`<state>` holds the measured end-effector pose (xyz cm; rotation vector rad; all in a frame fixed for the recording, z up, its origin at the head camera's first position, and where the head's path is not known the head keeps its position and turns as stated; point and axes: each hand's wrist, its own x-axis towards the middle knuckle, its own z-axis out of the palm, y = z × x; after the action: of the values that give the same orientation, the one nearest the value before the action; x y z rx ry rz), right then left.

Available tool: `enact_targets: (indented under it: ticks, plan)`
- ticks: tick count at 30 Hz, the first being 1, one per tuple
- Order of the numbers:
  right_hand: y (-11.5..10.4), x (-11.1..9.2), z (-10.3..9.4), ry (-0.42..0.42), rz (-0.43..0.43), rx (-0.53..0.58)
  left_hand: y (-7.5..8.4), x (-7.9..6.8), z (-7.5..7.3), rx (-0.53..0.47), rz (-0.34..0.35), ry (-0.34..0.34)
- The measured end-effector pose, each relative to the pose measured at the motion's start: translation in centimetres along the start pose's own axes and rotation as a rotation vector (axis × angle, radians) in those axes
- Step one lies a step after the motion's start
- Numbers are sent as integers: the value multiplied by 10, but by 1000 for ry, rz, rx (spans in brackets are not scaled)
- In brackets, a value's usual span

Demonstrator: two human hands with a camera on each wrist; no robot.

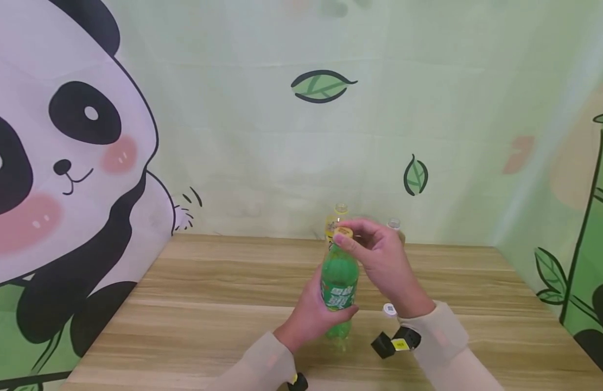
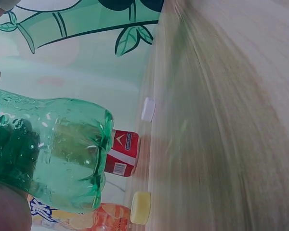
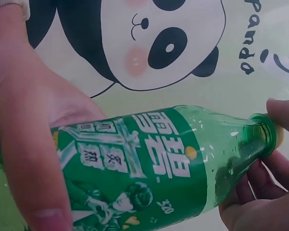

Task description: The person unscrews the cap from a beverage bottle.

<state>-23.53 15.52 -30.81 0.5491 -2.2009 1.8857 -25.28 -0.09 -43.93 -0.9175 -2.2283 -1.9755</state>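
My left hand (image 1: 313,312) grips a green plastic soda bottle (image 1: 339,271) around its lower half. The bottle stands nearly upright in the head view, and its base is off the wooden table in the left wrist view. At its mouth, my right hand (image 1: 390,266) pinches a yellow cap (image 1: 344,232) between thumb and fingers. In the right wrist view the cap (image 3: 279,135) sits at the end of the neck, next to the green label (image 3: 139,163) with white lettering. The left fingers behind the bottle are mostly hidden.
Behind the green bottle stands an open bottle (image 1: 341,208) with a yellow label; another open bottle neck (image 1: 393,223) shows behind my right hand. A red-labelled bottle (image 2: 123,153) appears in the left wrist view. A white cap (image 1: 389,309) and a yellow cap (image 2: 140,208) lie on the table.
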Motion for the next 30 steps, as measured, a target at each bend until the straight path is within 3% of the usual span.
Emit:
enact_targets:
  ticks: [14, 30]
  plan:
    - [-6, -1, 12, 261, 29, -148, -2, 1, 3, 9, -3, 9]
    - [-5, -2, 16, 267, 28, -14, 0, 1, 2, -3, -24, 9]
